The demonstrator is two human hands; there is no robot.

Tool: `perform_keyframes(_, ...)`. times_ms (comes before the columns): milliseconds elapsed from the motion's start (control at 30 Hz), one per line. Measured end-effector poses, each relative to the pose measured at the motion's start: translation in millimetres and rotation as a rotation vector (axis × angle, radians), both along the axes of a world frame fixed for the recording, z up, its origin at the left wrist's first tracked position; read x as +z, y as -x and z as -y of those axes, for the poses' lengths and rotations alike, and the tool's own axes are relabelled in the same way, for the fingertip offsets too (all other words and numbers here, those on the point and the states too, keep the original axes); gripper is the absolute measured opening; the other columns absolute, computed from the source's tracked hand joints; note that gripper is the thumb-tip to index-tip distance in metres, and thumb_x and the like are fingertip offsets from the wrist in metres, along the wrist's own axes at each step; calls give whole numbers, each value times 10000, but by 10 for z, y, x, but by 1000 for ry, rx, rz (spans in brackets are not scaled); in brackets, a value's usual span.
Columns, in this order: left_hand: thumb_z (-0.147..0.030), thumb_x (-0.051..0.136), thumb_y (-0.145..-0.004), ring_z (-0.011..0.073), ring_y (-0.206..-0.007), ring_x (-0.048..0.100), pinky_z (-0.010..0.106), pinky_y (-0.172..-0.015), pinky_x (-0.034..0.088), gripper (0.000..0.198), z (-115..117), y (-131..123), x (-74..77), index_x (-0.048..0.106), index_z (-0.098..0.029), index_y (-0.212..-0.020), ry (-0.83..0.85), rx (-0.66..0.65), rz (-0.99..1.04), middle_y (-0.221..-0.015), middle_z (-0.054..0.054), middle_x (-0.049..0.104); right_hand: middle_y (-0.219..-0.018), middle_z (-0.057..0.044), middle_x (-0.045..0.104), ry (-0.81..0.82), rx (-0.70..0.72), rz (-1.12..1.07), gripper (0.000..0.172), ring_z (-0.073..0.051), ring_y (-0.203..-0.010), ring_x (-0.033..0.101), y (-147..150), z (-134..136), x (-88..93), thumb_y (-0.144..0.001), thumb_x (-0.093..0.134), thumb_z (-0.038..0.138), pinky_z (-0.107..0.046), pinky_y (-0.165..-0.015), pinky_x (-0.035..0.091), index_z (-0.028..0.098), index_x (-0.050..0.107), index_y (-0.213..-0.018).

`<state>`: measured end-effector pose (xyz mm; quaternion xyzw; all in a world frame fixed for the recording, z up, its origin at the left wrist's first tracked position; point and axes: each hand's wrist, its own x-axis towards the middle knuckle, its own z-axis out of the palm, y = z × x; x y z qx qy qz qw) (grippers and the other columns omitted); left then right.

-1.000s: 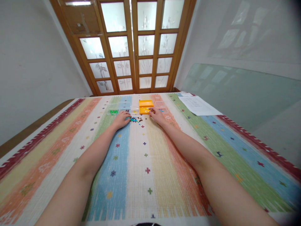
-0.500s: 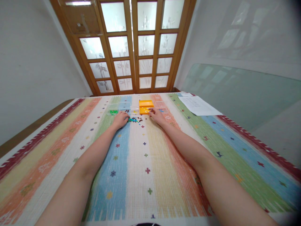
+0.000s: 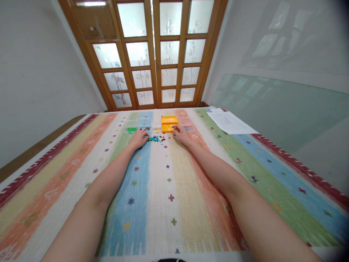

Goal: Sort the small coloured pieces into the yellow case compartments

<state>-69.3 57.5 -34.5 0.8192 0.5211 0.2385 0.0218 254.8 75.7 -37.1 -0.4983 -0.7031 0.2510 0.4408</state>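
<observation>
Small blue, green and dark red pieces (image 3: 155, 139) lie in a loose pile on the striped cloth. My left hand (image 3: 140, 138) rests at the pile's left edge, fingers bent; whether it pinches a piece is too small to tell. An orange box (image 3: 169, 120) with its lid open stands behind the pile, pale bits in its front part. At its right front corner is my right hand (image 3: 181, 134), fingers curled over the rim; what they hold, if anything, is hidden. Clear boxes hold green pieces (image 3: 132, 130) at the left and blue pieces (image 3: 187, 128) at the right.
Yellow pieces (image 3: 157, 130) lie in a clear compartment left of the orange box. A printed sheet of paper (image 3: 231, 122) is at the back right of the table. Beyond the table stand wooden doors (image 3: 156, 54) with glass panes, and a glass sheet (image 3: 278, 109) leans at the right.
My left hand has shifted very slightly, its fingers drawn in a little at the pile. My right hand stays almost where it was at the orange box.
</observation>
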Motion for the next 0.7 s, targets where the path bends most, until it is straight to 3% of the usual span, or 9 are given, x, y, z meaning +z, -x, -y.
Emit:
perform_keyframes(233, -147, 555, -798, 241, -1060, 671, 401, -1050, 513, 289, -133, 174, -62, 790, -215, -950, 94, -163, 106, -1038, 61, 754, -1150, -96, 768, 19, -9, 22, 349, -213, -983, 687, 10, 24, 32, -927, 581, 162, -369, -982, 538, 175, 708, -1252)
perform_keyframes(367, -214, 610, -825, 245, -1052, 677, 412, -1048, 512, 230, -147, 228, -78, 792, -232, -963, 86, -228, 141, -1038, 57, 756, -1147, -96, 767, 19, 3, 29, 348, -215, -983, 686, 5, 31, 38, -932, 582, 169, -372, -987, 535, 176, 711, -1256)
perform_keyframes(567, -311, 667, -865, 256, -1043, 677, 420, -1024, 509, 147, -124, 199, -84, 778, -229, -916, 100, -200, 175, -1022, 70, 751, -1142, -105, 770, 20, -1, 17, 336, -220, -988, 684, 11, 37, 42, -934, 591, 162, -385, -1004, 530, 167, 714, -1246)
perform_keyframes(700, -340, 646, -881, 250, -952, 675, 404, -943, 523, 177, -105, 198, -98, 759, -213, -932, 137, -113, 310, -988, 71, 757, -1140, -102, 769, 27, 1, 4, 333, -212, -976, 687, 15, 31, 34, -935, 584, 154, -374, -987, 536, 169, 713, -1241)
